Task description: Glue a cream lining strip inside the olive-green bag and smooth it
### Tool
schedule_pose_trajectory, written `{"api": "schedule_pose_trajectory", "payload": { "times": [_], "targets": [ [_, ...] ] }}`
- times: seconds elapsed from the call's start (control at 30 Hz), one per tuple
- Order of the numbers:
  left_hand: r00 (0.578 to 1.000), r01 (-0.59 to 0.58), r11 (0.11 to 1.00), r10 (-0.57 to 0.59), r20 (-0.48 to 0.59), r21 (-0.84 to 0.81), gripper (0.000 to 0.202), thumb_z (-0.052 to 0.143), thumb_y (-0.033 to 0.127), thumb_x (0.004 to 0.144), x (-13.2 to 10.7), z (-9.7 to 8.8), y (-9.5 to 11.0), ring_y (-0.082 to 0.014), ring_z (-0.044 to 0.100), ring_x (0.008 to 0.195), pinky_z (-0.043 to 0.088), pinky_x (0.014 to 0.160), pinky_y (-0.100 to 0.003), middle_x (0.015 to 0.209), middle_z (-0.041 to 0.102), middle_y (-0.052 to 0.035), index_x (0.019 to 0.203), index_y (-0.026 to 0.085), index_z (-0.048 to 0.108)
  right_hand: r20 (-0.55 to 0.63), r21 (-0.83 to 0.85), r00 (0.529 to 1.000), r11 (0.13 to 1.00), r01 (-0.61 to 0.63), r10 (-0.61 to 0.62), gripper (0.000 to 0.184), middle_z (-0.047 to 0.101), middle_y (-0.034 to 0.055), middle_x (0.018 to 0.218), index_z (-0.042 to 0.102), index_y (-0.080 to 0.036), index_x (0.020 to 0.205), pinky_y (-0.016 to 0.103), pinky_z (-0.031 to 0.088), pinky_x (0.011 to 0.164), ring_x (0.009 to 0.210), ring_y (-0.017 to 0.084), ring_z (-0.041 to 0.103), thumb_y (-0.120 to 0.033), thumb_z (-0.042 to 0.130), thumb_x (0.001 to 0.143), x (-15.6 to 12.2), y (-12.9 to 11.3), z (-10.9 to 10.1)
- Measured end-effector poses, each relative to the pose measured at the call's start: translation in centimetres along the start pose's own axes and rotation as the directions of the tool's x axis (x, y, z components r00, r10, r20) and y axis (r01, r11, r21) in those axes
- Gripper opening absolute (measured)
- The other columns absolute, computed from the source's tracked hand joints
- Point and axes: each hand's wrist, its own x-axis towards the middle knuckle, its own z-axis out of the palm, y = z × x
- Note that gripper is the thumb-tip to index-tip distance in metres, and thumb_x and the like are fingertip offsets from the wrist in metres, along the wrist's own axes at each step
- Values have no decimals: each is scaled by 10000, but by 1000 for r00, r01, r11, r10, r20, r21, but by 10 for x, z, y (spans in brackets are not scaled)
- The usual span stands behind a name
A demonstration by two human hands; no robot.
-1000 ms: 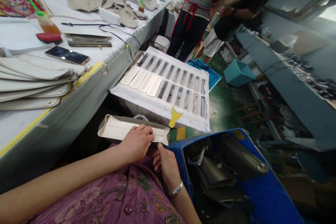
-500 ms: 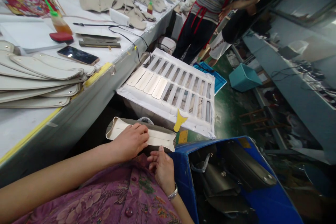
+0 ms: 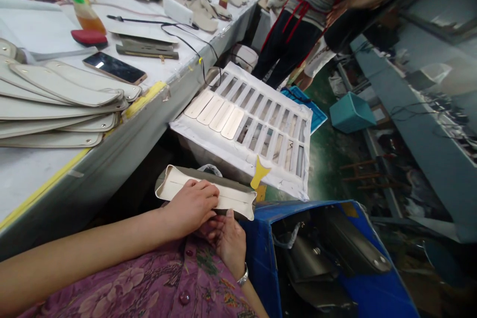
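Note:
A dark olive handbag [image 3: 233, 181] lies across my lap, its long cream panel [image 3: 238, 199] facing up with a thin lengthwise line on it. Plastic-wrapped loop [image 3: 210, 169] shows at its far side. My left hand [image 3: 197, 203] rests over the panel, fingers curled and pressed on its middle. Just to the right, my right hand [image 3: 228, 238] grips the near edge, thumb on top and fingers bent beneath; the fingertips are partly hidden.
A blue bin [image 3: 261, 258] with dark bags stands at my right. Ahead is a white slatted rack [image 3: 238, 151] bearing cream strips [image 3: 214, 112] and a yellow piece [image 3: 260, 173]. The left table holds cream flaps [image 3: 55, 104] and a phone [image 3: 114, 67]. Another person [image 3: 298, 30] stands beyond.
My left hand has shifted slightly right along the panel, closer to my right hand. The right fingers have closed in toward the handbag's near edge. The whole view has moved a little.

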Motion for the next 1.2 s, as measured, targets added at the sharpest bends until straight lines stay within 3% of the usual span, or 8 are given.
{"api": "schedule_pose_trajectory", "payload": {
  "times": [0.2,0.37,0.47,0.6,0.73,0.8,1.0,1.2],
  "targets": [
    [999,28,998,-30,-20,-59,89,592,261,804,4,0,-2,-200,489,952,306,764,-357,992,610,-2,755,197,630,57,99,998,995,-13,7,557,668,67,654,571,-116,768,196,404,375,395,105,544,-640,669,603,0,2,-5],
    [998,46,999,-47,-34,-25,102,573,262,805,9,2,3,-224,481,952,317,772,-391,978,602,-35,767,181,622,14,13,1000,1000,20,-21,594,650,66,617,550,-119,745,212,399,356,374,117,533,-690,629,602,7,4,-3],
    [998,66,998,-67,-11,-9,80,581,251,789,11,-2,1,-240,481,944,343,775,-399,958,590,-49,782,175,605,55,-77,997,996,51,-47,608,644,70,617,570,-109,746,213,414,365,390,118,542,-709,570,649,8,1,2],
    [995,104,992,-104,9,-70,187,627,175,729,2,-15,-13,-219,486,961,395,810,-345,1038,546,-80,905,138,575,48,-45,999,999,-22,24,644,643,64,613,575,-105,759,203,408,349,391,119,546,-726,598,594,5,-3,10],
    [997,67,996,-66,28,-60,55,579,209,792,-14,-24,-32,-230,463,1035,373,868,-371,1079,555,-50,802,169,615,42,-20,995,996,-89,90,664,651,72,621,575,-97,768,194,399,345,388,118,547,-714,652,535,1,-5,18],
    [997,76,996,-75,21,-51,127,528,221,830,-19,-25,-37,-232,465,1041,363,861,-386,1079,567,-37,763,184,629,53,-16,992,993,-116,117,667,651,70,623,574,-96,768,194,401,350,389,116,548,-710,664,521,0,-5,22],
    [992,118,993,-119,-30,-23,128,503,189,815,-19,-26,-30,-249,471,1035,357,845,-417,1071,576,-48,768,166,620,98,-21,984,989,-148,149,649,644,60,609,554,-98,774,200,418,353,387,117,549,-687,676,530,-3,-7,35],
    [995,103,995,-103,-8,-15,130,493,180,818,-22,-26,-29,-256,486,1026,380,852,-426,1064,585,-73,809,150,618,139,-50,976,986,-161,167,630,640,63,594,544,-95,762,194,418,346,376,111,542,-684,656,565,-8,-6,46]
  ]
}}
